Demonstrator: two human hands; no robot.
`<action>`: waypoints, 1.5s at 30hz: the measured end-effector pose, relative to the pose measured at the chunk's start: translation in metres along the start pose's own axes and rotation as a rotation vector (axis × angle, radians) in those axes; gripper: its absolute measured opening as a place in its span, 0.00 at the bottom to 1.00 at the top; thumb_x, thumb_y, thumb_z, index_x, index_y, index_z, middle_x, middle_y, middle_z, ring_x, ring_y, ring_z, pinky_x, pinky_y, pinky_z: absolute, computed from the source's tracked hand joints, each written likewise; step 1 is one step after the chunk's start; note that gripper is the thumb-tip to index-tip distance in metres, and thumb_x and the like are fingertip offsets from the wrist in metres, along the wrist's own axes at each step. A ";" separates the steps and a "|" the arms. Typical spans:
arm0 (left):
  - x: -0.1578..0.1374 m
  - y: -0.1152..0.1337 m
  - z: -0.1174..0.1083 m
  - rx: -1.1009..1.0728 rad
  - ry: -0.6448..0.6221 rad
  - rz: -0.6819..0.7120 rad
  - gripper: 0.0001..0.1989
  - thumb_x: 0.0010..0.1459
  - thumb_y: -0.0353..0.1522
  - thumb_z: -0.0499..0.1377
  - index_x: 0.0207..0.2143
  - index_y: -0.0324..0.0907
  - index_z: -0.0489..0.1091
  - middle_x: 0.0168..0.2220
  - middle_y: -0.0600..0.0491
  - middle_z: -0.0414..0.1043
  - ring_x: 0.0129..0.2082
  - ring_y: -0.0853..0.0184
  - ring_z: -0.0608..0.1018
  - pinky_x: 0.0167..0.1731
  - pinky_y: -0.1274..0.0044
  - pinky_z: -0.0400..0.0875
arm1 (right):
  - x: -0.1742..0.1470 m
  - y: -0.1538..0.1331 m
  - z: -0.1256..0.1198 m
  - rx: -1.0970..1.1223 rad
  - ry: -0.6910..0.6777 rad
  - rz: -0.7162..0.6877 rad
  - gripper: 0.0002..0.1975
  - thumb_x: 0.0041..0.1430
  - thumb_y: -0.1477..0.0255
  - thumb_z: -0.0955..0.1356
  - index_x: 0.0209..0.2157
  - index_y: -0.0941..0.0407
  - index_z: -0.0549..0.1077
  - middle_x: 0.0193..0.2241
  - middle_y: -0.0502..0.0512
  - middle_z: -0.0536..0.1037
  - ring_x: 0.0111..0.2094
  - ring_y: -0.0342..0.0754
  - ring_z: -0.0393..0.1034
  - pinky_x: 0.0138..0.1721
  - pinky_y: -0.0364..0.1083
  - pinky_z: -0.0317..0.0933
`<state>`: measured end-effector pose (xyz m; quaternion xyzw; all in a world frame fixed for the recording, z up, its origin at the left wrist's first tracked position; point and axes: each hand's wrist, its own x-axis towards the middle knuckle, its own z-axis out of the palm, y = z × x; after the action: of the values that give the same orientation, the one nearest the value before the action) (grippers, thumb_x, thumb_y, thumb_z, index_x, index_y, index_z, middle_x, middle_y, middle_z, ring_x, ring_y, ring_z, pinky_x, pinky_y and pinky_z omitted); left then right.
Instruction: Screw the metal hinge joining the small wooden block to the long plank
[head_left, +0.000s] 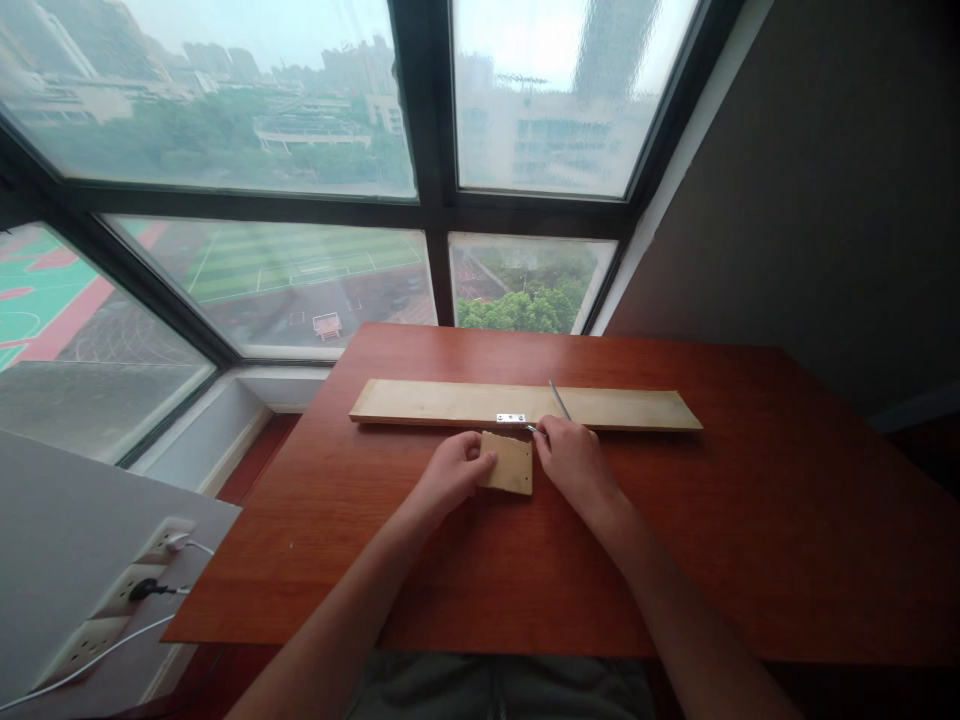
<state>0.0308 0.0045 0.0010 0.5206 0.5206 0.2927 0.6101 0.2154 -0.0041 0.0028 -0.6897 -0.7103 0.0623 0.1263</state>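
My left hand [456, 466] pinches the left edge of a small tan square piece [508, 465], with the thumb on top. Two small dark holes show near the piece's right edge, and its upper edge looks rough. My right hand [574, 455] is closed around a slim metal tool [559, 398]; one thin shaft sticks up past the fingers and a short metal end points left toward the plate. The rest of the tool is hidden in the fist. Just beyond both hands lies a long pale wooden board [442, 402]. A small silver metal plate [511, 418] with holes sits at the board's near edge.
The board rests on a reddish-brown wooden table [300, 570]. Large dark-framed windows [435, 215] rise behind it, and a dark wall [817, 200] stands at the right. Power sockets [124, 590] with plugged-in cables are low on the left.
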 end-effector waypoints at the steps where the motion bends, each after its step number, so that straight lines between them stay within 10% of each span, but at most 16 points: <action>1: 0.000 0.000 0.000 -0.004 0.000 0.004 0.13 0.50 0.36 0.61 0.35 0.36 0.71 0.24 0.54 0.72 0.19 0.73 0.69 0.13 0.83 0.58 | 0.000 0.000 0.000 0.009 0.005 -0.001 0.07 0.64 0.72 0.63 0.32 0.55 0.71 0.33 0.54 0.79 0.36 0.49 0.72 0.32 0.45 0.51; 20: -0.006 -0.002 -0.009 -0.241 0.033 0.078 0.17 0.46 0.35 0.68 0.34 0.40 0.64 0.27 0.56 0.72 0.21 0.77 0.69 0.18 0.87 0.56 | -0.008 0.006 -0.009 0.169 0.171 0.048 0.06 0.63 0.71 0.63 0.35 0.55 0.71 0.34 0.55 0.79 0.34 0.49 0.72 0.32 0.44 0.53; 45: -0.012 0.003 -0.012 -0.236 -0.065 -0.031 0.20 0.46 0.38 0.67 0.39 0.37 0.68 0.34 0.49 0.76 0.34 0.63 0.79 0.34 0.74 0.76 | -0.003 -0.005 -0.002 -0.003 -0.054 0.080 0.08 0.66 0.73 0.61 0.38 0.56 0.70 0.35 0.56 0.79 0.37 0.50 0.74 0.33 0.44 0.53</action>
<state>0.0169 -0.0013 0.0083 0.4462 0.4707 0.3254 0.6881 0.2107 -0.0078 0.0058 -0.7157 -0.6855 0.0850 0.1035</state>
